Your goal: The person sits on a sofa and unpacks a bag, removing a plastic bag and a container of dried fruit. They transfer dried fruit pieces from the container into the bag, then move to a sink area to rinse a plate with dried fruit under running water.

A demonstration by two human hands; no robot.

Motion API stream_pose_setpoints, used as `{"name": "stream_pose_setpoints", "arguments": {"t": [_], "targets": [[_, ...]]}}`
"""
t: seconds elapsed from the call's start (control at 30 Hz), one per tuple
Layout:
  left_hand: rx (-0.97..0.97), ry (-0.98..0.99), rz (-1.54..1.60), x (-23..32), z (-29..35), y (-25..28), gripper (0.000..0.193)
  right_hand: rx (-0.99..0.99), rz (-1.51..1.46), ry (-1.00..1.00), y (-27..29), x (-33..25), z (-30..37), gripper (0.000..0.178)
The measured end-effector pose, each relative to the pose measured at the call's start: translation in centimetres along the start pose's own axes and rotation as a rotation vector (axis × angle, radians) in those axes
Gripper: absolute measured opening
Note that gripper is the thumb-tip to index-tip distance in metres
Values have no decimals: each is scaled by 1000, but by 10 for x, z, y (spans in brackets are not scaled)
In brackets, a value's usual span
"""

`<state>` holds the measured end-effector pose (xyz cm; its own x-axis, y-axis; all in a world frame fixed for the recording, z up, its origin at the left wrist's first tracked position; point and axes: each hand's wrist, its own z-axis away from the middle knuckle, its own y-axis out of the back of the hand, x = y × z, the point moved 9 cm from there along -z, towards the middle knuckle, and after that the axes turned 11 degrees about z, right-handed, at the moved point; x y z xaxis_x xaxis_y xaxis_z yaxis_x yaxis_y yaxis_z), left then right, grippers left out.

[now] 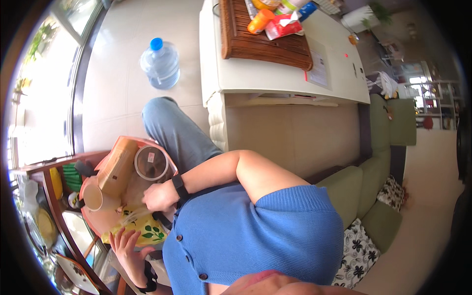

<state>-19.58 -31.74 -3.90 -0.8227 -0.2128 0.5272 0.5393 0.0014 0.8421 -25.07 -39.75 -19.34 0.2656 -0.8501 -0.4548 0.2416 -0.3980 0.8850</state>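
Note:
A pink tub (pixel 102 222) holds several things at the lower left of the head view. My right hand (pixel 160 197) reaches over it with its fingers curled closed; thin clear plastic lies against them, but what they grip is hidden. My left hand (pixel 127 248) hovers at the tub's near edge, fingers spread, holding nothing. Between the hands lies a yellow plastic bag (pixel 150 232) with green leaf prints. Inside the tub are a tan box (pixel 118 164), a round clear container (pixel 151 163) with a dark rim and a small label, and a pale paper cup (pixel 93 197).
Left of the tub stands a wooden shelf (pixel 58 209) with household items. A large blue water bottle (pixel 162 64) is on the tiled floor. A white table (pixel 275 81) carries a brown slatted tray (pixel 265 51) with bottles and packets. A green sofa (pixel 339 191) lies to the right.

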Motion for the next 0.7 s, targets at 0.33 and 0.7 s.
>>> {"name": "stream_pose_setpoints", "arguments": {"t": [0.33, 0.7], "targets": [[100, 217, -48, -18, 35, 2, 34, 252, -347, 68, 100, 11, 85, 34], [253, 128, -27, 42, -22, 8, 36, 255, 302, -360, 125, 52, 80, 91]]}}
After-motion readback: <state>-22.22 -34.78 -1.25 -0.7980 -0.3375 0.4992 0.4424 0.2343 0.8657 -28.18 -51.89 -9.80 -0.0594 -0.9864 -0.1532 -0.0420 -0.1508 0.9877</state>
